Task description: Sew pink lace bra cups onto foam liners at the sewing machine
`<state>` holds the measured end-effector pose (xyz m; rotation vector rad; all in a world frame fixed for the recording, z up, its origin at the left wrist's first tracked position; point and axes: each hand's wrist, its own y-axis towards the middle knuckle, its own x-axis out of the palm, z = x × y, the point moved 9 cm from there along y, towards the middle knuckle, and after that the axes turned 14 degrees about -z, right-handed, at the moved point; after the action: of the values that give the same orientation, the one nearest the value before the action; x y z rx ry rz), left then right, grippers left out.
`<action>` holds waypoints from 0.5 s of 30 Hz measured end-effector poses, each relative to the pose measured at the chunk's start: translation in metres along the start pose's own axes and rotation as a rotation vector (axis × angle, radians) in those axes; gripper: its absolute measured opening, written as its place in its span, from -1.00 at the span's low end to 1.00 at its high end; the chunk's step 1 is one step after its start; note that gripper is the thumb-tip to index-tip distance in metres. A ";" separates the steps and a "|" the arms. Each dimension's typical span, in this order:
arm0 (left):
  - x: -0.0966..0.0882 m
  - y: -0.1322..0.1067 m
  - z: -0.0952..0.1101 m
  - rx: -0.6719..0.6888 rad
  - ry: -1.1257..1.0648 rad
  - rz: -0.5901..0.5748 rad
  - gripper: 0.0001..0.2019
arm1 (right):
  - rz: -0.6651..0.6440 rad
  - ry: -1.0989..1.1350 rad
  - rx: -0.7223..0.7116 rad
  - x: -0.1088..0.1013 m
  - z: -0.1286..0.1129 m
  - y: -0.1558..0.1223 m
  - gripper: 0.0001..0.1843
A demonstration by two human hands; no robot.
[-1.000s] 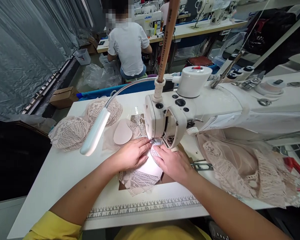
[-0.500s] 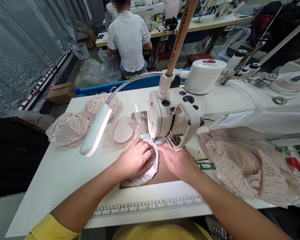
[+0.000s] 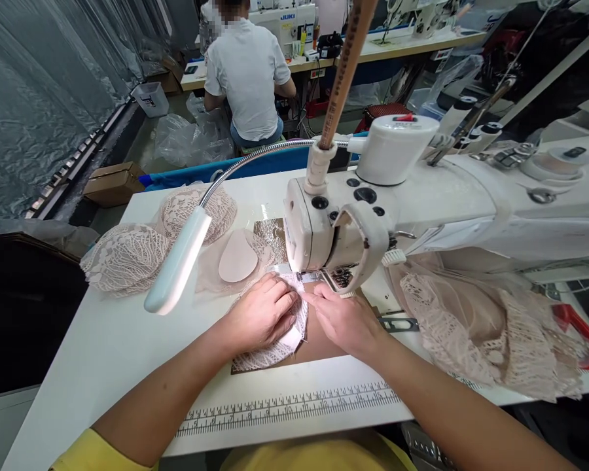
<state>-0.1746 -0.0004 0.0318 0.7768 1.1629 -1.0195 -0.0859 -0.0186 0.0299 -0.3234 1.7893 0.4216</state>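
Note:
A lace bra cup (image 3: pixel 267 357) with a pale lining lies under the head of a white sewing machine (image 3: pixel 307 229), its upper edge at the presser foot (image 3: pixel 310 277). My left hand (image 3: pixel 262 311) rests over the cup with fingers curled onto it, hiding much of its middle. On the other side, my right hand (image 3: pixel 348 320) pinches the cup's right edge just in front of the foot. Its fingertips partly cover the fabric there. Left of the foot, a smooth beige teardrop pad (image 3: pixel 238 256) lies on sheer lace fabric.
Two lace cups (image 3: pixel 125 258) sit at the table's left. A lit lamp (image 3: pixel 179 261) on a bendy neck hangs above them. More lace fabric (image 3: pixel 466 327) is heaped at right beside a red handle (image 3: pixel 586 337). A printed ruler (image 3: pixel 289 407) runs along the front edge. Ahead, a person in white sits.
The whole view has shifted slightly. My right fingertips have moved a little closer to the cup's edge; my left hand stays on the cup.

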 end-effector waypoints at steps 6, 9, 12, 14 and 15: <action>-0.001 0.002 -0.008 -0.022 0.023 0.039 -0.73 | -0.066 -0.058 0.100 0.010 0.005 0.005 -0.63; -0.002 0.002 -0.010 -0.030 0.055 0.049 -0.73 | -0.068 -0.076 0.123 0.012 0.006 0.005 -0.62; -0.001 0.001 -0.006 0.014 0.078 0.052 -0.76 | -0.051 -0.089 0.096 0.010 0.004 0.002 -0.63; 0.001 0.000 -0.003 0.065 0.082 0.041 -0.76 | -0.036 -0.098 0.059 0.007 0.001 0.001 -0.63; 0.003 -0.001 -0.001 0.084 0.080 0.030 -0.76 | -0.027 -0.103 0.045 0.006 -0.001 0.000 -0.62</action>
<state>-0.1756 -0.0001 0.0283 0.9065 1.1792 -1.0251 -0.0882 -0.0186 0.0245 -0.2883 1.6896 0.3721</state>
